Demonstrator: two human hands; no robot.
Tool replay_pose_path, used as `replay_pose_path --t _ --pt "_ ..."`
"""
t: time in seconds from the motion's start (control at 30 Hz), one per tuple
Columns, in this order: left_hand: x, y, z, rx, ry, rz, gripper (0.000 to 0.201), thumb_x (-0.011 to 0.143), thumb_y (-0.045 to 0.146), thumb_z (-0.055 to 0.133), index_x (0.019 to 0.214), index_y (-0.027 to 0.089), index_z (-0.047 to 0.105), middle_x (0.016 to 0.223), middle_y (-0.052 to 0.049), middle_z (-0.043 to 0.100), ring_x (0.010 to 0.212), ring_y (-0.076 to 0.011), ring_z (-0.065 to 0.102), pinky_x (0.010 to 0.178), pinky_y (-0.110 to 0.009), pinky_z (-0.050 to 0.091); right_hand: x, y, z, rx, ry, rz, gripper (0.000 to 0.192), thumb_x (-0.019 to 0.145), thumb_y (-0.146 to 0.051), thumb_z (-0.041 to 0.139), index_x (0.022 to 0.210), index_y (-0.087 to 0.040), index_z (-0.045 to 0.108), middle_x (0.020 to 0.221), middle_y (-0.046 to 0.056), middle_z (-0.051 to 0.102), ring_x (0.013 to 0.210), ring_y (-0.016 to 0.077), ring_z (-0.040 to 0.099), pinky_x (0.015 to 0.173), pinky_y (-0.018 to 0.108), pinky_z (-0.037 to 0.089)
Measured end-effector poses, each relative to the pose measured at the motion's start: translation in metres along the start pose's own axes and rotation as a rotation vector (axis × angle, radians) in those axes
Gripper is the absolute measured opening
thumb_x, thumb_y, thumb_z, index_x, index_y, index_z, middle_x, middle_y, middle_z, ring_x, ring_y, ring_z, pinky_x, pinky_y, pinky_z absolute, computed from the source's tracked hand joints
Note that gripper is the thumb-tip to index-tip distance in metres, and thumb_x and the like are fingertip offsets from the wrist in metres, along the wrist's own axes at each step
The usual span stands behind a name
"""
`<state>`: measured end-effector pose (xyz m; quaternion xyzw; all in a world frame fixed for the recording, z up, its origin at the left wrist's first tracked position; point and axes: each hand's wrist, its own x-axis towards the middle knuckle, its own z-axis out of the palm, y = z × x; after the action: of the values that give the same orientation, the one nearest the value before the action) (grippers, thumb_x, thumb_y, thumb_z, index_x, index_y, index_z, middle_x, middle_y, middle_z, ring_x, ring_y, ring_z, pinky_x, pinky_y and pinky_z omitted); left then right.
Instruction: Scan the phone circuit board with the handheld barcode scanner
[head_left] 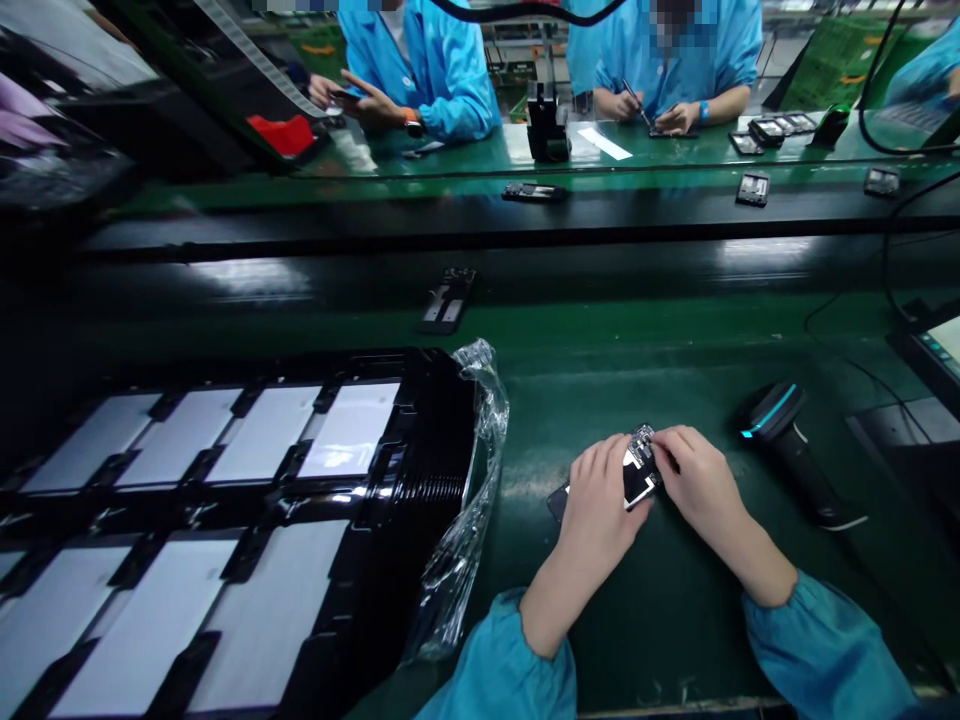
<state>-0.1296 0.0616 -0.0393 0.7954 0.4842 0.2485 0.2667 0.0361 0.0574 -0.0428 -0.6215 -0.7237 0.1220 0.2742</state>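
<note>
- Head view: a small flat phone assembly with exposed circuitry (pixel 639 470) lies on the glossy green bench mat (pixel 660 590), pinched from both sides.
- Left hand (pixel 596 510) curls palm-down, fingers gripping its left edge; right hand (pixel 697 480) clamps the right edge.
- Glossy black plastic trays of pale rectangular panels (pixel 225 520), partly in crinkled clear film (pixel 469 520), sit at left; a black handheld scanner with a cyan stripe (pixel 780 430) rests to the right.

Glossy black plastic tray (pixel 420 440), crinkled clear plastic wrap (pixel 480 480), smooth green mat (pixel 660 340).
</note>
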Motion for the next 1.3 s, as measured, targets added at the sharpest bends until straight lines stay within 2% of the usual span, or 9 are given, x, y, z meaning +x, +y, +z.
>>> replay_pose_path --t 0.07,0.17,0.23,0.33,0.43,0.67,1.03,1.17,1.3 --pt "0.000 0.000 0.000 -0.006 0.004 -0.004 0.072 0.073 0.016 0.071 0.136 0.024 0.037 0.133 -0.011 0.053 0.124 -0.0314 0.047 0.103 -0.051 0.038 -0.008 0.000 -0.002 0.091 0.011 -0.013 0.019 0.094 -0.016 0.045 0.102 -0.022 0.061 0.101 0.007 0.069 0.093 0.0224 0.063 0.083 0.039 0.054" --pt "0.000 -0.001 0.000 -0.008 -0.004 -0.022 0.071 0.073 0.017 0.072 0.135 0.024 0.037 0.134 -0.011 0.052 0.125 -0.0315 0.046 0.104 -0.050 0.037 -0.017 0.006 -0.008 0.241 0.133 0.034 0.022 0.094 -0.015 0.046 0.106 -0.024 0.062 0.107 0.006 0.069 0.100 0.0201 0.064 0.090 0.037 0.053" --pt "-0.001 -0.001 -0.001 0.002 -0.014 -0.031 0.072 0.073 0.019 0.073 0.135 0.023 0.037 0.135 -0.011 0.052 0.125 -0.0318 0.045 0.104 -0.050 0.037 -0.017 0.012 -0.012 0.279 0.180 0.119 0.018 0.093 -0.019 0.050 0.103 -0.024 0.064 0.105 0.006 0.068 0.093 0.0204 0.064 0.085 0.037 0.054" --pt "-0.002 0.001 -0.001 0.025 -0.009 -0.034 0.073 0.072 0.019 0.075 0.134 0.023 0.038 0.133 -0.011 0.052 0.122 -0.0316 0.047 0.102 -0.050 0.038 -0.011 0.018 -0.013 0.315 0.105 0.164 0.016 0.091 -0.024 0.056 0.102 -0.025 0.067 0.104 0.005 0.066 0.088 0.0206 0.062 0.076 0.037 0.053" --pt "-0.005 0.004 0.002 0.052 0.021 -0.033 0.073 0.071 0.018 0.076 0.134 0.023 0.038 0.130 -0.011 0.054 0.118 -0.0315 0.048 0.100 -0.050 0.039 -0.004 0.018 -0.009 0.321 0.052 0.136 0.014 0.089 -0.023 0.058 0.095 -0.025 0.070 0.096 0.005 0.066 0.091 0.0213 0.061 0.082 0.038 0.051" --pt "-0.011 0.012 0.016 0.157 0.037 -0.063 0.073 0.072 0.021 0.074 0.136 0.020 0.039 0.128 -0.014 0.051 0.116 -0.0323 0.046 0.095 -0.049 0.042 -0.001 0.004 0.002 0.216 0.168 0.260 0.013 0.086 -0.018 0.060 0.076 -0.021 0.068 0.079 0.003 0.063 0.079 0.0206 0.056 0.075 0.037 0.048" --pt "0.005 0.017 0.007 0.423 -0.118 0.001 0.067 0.074 0.039 0.070 0.137 0.032 0.046 0.132 -0.011 0.046 0.109 -0.0314 0.049 0.086 -0.046 0.044 -0.016 0.014 0.001 0.251 0.107 0.105 0.018 0.090 -0.013 0.053 0.097 -0.018 0.068 0.098 0.006 0.065 0.092 0.0194 0.058 0.083 0.039 0.052" --pt "0.007 0.018 0.009 0.524 -0.135 0.037 0.066 0.076 0.042 0.067 0.138 0.030 0.046 0.132 -0.012 0.049 0.105 -0.0318 0.051 0.083 -0.046 0.045 -0.017 0.017 0.000 0.253 0.087 0.054 0.019 0.093 -0.014 0.051 0.102 -0.018 0.067 0.101 0.006 0.065 0.093 0.0181 0.058 0.084 0.037 0.053" --pt "0.007 0.021 0.010 0.635 -0.128 0.090 0.060 0.081 0.041 0.061 0.137 0.023 0.048 0.130 -0.015 0.053 0.101 -0.0320 0.054 0.079 -0.046 0.047 -0.019 0.014 -0.005 0.162 -0.010 -0.013 0.026 0.095 -0.012 0.046 0.115 -0.015 0.062 0.109 0.010 0.061 0.099 0.0199 0.055 0.086 0.037 0.054"
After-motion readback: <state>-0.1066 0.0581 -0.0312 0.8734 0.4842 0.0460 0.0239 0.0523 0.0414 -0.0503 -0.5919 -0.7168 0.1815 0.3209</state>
